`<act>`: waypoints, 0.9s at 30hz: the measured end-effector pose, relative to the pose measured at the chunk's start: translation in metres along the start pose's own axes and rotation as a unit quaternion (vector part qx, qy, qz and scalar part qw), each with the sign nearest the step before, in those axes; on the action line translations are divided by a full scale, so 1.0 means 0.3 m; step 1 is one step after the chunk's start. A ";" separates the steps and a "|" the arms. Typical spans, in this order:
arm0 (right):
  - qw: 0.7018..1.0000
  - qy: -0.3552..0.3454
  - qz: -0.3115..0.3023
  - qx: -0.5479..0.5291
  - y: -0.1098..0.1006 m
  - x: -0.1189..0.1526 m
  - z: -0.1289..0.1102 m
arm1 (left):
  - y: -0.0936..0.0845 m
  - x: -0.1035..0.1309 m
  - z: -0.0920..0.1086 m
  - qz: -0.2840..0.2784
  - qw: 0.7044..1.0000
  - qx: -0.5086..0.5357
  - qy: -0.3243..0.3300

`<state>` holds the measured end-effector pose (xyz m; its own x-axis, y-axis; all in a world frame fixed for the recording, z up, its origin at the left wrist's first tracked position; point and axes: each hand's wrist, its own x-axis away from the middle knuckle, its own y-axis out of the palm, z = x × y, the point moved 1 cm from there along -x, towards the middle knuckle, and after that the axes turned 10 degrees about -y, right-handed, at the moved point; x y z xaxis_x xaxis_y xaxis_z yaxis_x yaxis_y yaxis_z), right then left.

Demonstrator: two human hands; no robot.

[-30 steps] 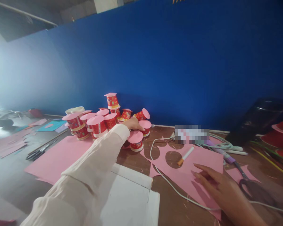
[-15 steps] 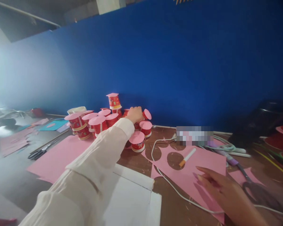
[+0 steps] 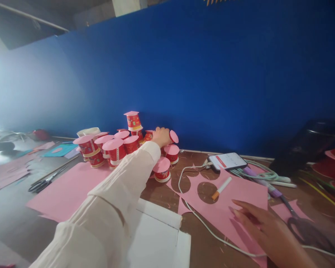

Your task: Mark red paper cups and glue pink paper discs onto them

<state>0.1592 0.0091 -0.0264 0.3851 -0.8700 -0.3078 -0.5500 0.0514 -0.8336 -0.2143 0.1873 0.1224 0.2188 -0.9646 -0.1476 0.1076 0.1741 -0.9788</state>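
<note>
Across the table, my left hand (image 3: pixel 161 137) is closed around a red paper cup, mostly hidden by the fingers; its pink paper disc (image 3: pixel 173 136) faces right at a tilt. Several red paper cups (image 3: pixel 117 150) topped with pink discs crowd to the left, some stacked, and one stack (image 3: pixel 133 121) rises above the others. Just in front of the hand stands another disc-topped cup (image 3: pixel 162 172). My right hand (image 3: pixel 264 225) hovers low over a pink sheet (image 3: pixel 240 186) with round cut-outs, its fingers apart and nothing held.
A cigarette-like stick (image 3: pixel 221 188) lies on the cut sheet. Behind it is a phone (image 3: pixel 229 161) on a white cable (image 3: pixel 203 223). Dark-handled scissors (image 3: pixel 304 230) lie right, another pair of scissors (image 3: pixel 46 183) left. White board (image 3: pixel 159 238) lies in front, beside pink paper (image 3: pixel 67 190). A blue partition (image 3: pixel 212 74) stands behind.
My left hand has turned slightly and shifted a little right among the cups, so less of the gripped cup's red side shows. My right hand has barely moved. The view has shifted slightly.
</note>
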 end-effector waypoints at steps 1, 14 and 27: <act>1.000 -0.001 -0.001 0.001 0.001 0.001 0.002 | 0.003 -0.002 -0.001 0.000 1.000 -0.004 0.002; 1.000 -0.006 0.001 0.008 0.005 -0.001 0.010 | 0.004 0.003 -0.006 0.019 0.999 0.027 -0.004; 1.000 0.003 0.011 0.023 0.004 -0.001 -0.006 | -0.081 0.036 -0.075 0.046 0.973 0.182 -0.135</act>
<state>0.1571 0.0086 -0.0263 0.3695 -0.8710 -0.3238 -0.5238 0.0926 -0.8468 -0.2362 0.1681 0.1415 0.4863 -0.8622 -0.1421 0.3999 0.3641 -0.8411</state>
